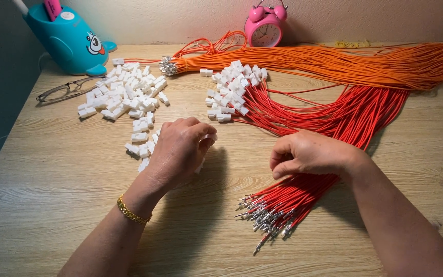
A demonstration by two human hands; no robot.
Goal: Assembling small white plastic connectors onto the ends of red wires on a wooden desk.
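Left hand [180,149]: fingers curled, a small white plastic connector [212,137] pinched at the fingertips; the grip looks light, so the piece could slip and drop among the loose connectors [142,137] just beside it.

Right hand [306,154]: loosely closed, resting on the red wires [334,123]; whether it pinches one cannot be told. A tug might drag neighbouring strands and tangle the metal tips [267,218] lying toward the near edge of the table [52,195].

Far edge: orange wires [334,64], wired connectors [234,87], pink clock [264,26]. Far left corner: blue holder [70,43], glasses [62,91].
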